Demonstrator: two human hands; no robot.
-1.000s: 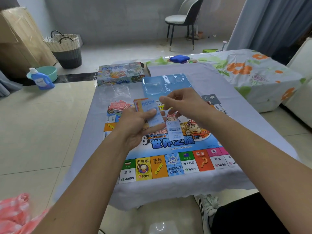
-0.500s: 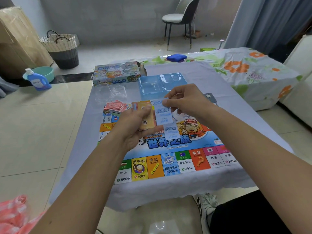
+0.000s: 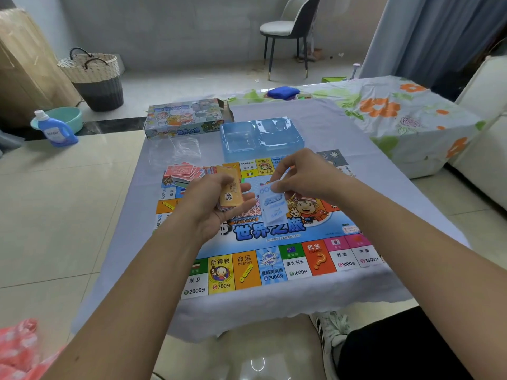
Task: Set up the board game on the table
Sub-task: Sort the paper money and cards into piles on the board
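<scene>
Pale-blue paper notes hang from the right hand, pinched at their top edge between thumb and fingers above the middle of the game board, probably so they can be dealt off by colour. The left hand curls round the orange-topped rest of the stack, keeping it squared. Red cards lie fanned at the board's far left corner, near the emptied blue tray and the box.

The person is showing bare forearms with no sleeves, wearing dark trousers and a white sneaker with black stripes.
</scene>
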